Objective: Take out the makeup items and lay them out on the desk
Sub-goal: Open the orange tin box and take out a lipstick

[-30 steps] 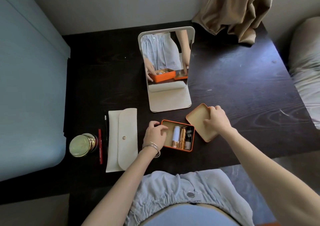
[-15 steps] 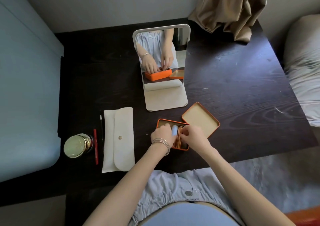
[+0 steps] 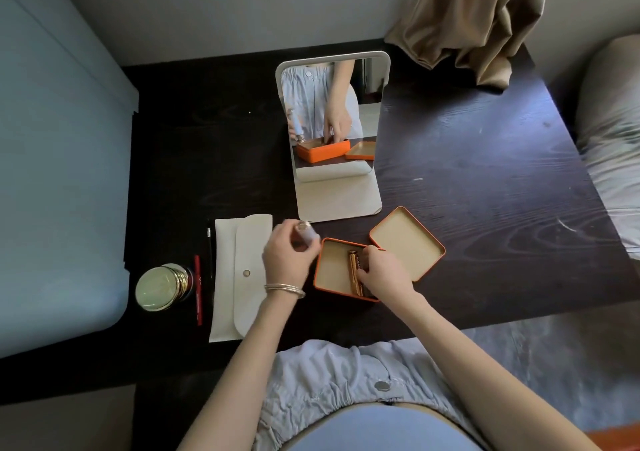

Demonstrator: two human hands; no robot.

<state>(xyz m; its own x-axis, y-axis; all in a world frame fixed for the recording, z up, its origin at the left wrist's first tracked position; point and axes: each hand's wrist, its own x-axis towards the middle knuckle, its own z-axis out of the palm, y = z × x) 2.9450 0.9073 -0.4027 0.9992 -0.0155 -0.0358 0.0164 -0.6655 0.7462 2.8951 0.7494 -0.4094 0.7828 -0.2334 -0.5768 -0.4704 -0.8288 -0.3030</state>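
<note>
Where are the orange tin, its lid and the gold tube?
orange tin [image 3: 320, 270]: head view, on its left wall.
lid [image 3: 405, 239]: head view, on its bare inner face.
gold tube [image 3: 354, 272]: head view, on the middle of its body.

Dark desk [image 3: 467, 180] carries mirror [image 3: 334, 132], pouch [image 3: 239, 277], tin [image 3: 334, 270], lid [image 3: 407, 241], jar [image 3: 161, 288].

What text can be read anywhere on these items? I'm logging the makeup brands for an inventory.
No text can be read for certain.
Gold tube in the orange tin: dark lettering along its side, too small and blurred to read.
Red pencil by the round gold jar: faint markings, unreadable.
White tube held by the left hand: motion-blurred, no print visible.
Cream pouch, tin lid, mirror: none.
</note>
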